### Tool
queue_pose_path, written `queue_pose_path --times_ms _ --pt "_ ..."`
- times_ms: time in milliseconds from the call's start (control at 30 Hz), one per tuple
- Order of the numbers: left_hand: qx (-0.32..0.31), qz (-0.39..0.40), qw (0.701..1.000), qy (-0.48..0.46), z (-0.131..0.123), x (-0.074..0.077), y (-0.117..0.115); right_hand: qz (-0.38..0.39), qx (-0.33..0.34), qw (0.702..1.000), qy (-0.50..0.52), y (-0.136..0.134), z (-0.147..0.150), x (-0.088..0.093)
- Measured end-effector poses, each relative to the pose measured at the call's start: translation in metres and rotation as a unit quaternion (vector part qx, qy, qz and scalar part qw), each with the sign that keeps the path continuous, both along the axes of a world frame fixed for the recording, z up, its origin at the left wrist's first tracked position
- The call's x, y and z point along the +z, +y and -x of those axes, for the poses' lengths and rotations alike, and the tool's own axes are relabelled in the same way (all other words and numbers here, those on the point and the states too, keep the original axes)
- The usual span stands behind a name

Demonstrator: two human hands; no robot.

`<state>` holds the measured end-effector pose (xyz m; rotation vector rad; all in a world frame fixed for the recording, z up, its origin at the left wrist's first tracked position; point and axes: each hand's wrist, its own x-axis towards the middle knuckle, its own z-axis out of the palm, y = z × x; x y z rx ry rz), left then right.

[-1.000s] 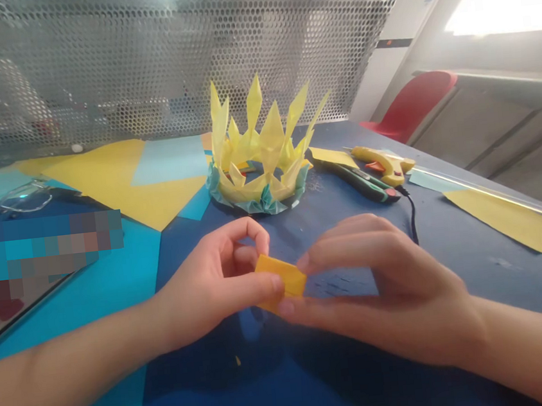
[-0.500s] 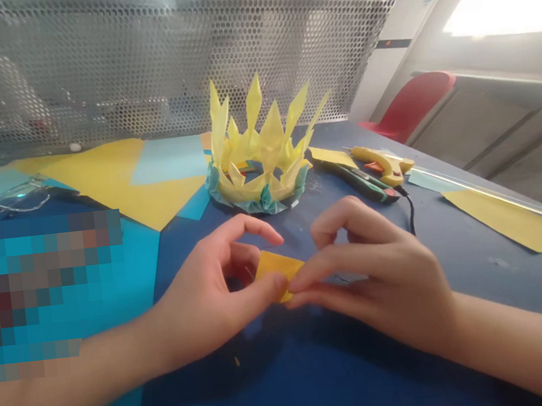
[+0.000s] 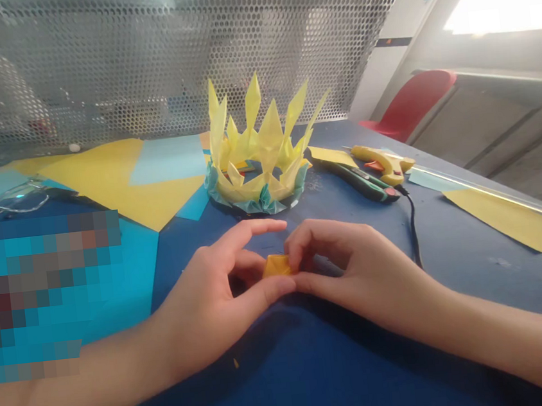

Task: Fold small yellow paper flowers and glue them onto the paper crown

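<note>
A small folded piece of yellow paper (image 3: 276, 265) is held between both hands above the blue table. My left hand (image 3: 226, 285) grips its left side between thumb and fingers, the index finger stretched out over it. On the right side, my right hand (image 3: 345, 260) pinches the paper with thumb and curled fingers. The thumb tips meet along the near edge and hide part of it. Just beyond the hands stands a paper crown (image 3: 271, 138) with tall yellow points and a crumpled teal base.
Behind the crown's right side lie a yellow glue gun (image 3: 387, 161) and a green-black tool (image 3: 366, 183) near a black cable (image 3: 415, 233). Yellow sheets (image 3: 509, 216) and a large blue sheet (image 3: 135, 295) cover parts of the table. Glasses (image 3: 21, 200) rest at left, before a perforated metal panel (image 3: 140, 62).
My right hand has turned and moved left, its fingers now curled over the paper's far side. Less of the yellow paper shows, and it looks flatter or folded over.
</note>
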<state>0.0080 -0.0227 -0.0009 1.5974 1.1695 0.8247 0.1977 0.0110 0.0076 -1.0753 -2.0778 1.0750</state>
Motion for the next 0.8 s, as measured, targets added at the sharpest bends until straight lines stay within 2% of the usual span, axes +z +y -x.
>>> queue_pose_path --times_ms 233,400,500,667,800 --pt "0.009 0.008 1.000 -0.005 0.0007 -0.0014 -0.0016 0.035 -0.002 0.998 0.057 -0.0012 -0.0005 -0.0014" --pt "0.034 0.032 0.999 -0.014 -0.0004 -0.0002 -0.0005 0.055 0.025 0.992 0.110 0.0016 -0.0021 -0.0044" --pt "0.051 0.062 0.996 -0.033 -0.0018 0.0027 0.0017 0.040 0.024 0.991 0.124 0.0031 -0.0019 -0.0049" --pt "0.043 0.079 0.994 -0.063 -0.0025 0.0045 0.0016 -0.012 0.020 0.995 0.093 -0.0012 -0.0010 -0.0015" --pt "0.042 0.079 0.990 -0.112 -0.0022 0.0019 0.0000 0.054 -0.007 0.992 0.116 -0.0038 -0.0012 0.0020"
